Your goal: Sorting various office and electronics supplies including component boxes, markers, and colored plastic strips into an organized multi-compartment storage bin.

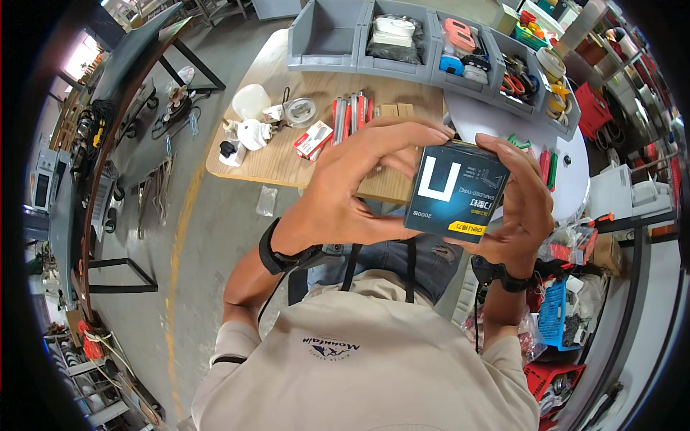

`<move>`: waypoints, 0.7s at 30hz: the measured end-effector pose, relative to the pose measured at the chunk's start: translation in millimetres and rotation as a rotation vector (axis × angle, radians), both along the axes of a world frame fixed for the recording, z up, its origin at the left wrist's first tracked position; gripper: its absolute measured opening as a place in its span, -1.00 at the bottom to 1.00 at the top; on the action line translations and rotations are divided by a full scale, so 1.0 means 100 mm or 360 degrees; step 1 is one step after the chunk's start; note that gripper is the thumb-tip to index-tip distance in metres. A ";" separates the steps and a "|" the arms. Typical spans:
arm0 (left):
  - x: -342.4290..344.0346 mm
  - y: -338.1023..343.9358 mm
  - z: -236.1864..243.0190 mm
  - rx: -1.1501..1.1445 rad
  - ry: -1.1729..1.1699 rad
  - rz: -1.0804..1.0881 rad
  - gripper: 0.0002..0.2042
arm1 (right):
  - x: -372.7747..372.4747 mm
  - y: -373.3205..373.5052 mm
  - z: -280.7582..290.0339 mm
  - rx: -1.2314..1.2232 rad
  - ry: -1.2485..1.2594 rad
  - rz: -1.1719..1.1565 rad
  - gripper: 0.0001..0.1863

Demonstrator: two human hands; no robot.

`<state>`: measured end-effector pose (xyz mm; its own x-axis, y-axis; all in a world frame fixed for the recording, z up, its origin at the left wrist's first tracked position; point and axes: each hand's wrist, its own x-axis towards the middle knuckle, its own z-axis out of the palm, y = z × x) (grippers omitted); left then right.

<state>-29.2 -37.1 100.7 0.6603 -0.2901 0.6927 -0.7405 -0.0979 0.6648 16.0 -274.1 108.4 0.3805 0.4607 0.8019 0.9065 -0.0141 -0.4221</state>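
A small dark teal box of staples (454, 192), with a white U-shaped staple picture and a yellow corner patch, is held up in front of my chest. My left hand (359, 183) is closed on its left side, thumb by the lower left edge and fingers reaching over the top. On the right side, my right hand (523, 197) grips the box, its fingers curled around the edge. Behind the box, the wooden table (273, 158) carries a red and white small box (313, 140) and several red and silver sticks (352, 115).
Grey bins (327, 61) line the table's far edge, several holding tools and packets. A tape roll (300, 112) and white plastic parts (253, 133) lie at the table's left. A round white tabletop (467, 115) adjoins on the right. Blue basket (552, 316) stands low at right.
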 end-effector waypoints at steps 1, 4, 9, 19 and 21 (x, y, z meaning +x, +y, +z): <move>-0.01 0.00 0.00 0.0001 -0.0014 0.0012 -0.22 | 0.00 0.02 -0.01 0.0039 0.0021 0.0018 -0.10; -0.01 0.00 -0.01 -0.0004 -0.0001 0.0049 -0.21 | 0.01 0.03 -0.02 0.0076 0.0055 0.0053 -0.12; 0.01 0.03 -0.02 -0.0012 -0.0020 0.0048 -0.21 | 0.02 0.06 -0.05 0.0085 0.0088 0.0071 -0.08; 0.00 0.03 -0.10 -0.0064 0.0066 0.0072 -0.21 | 0.05 0.07 -0.08 0.0023 0.0161 0.0066 -0.07; 0.00 0.05 -0.10 -0.0057 0.0078 0.0066 -0.20 | 0.05 0.08 -0.08 0.0017 0.0135 0.0057 -0.07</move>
